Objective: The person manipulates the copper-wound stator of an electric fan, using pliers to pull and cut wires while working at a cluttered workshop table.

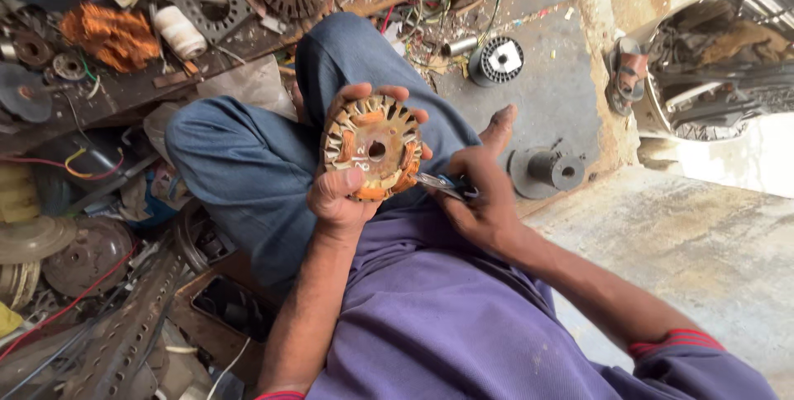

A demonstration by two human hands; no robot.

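Left hand (pixel 343 193) clamped round a round wound stator (pixel 374 147), thumb across its near face, fingers curled over the far rim; held up over the lap, mid-scene. Right hand (pixel 480 197) just right of it, closed on a small metal tool (pixel 438 184) whose tip touches the stator's right edge. Black wire spool (pixel 498 61) on floor, far right; white thread cone (pixel 179 32) far left.

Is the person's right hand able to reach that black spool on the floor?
Probably yes, but not freely. The spool lies in the open on the bare floor just past the right hand, nothing between. But that hand holds a small tool against the stator, so its fingers are busy.
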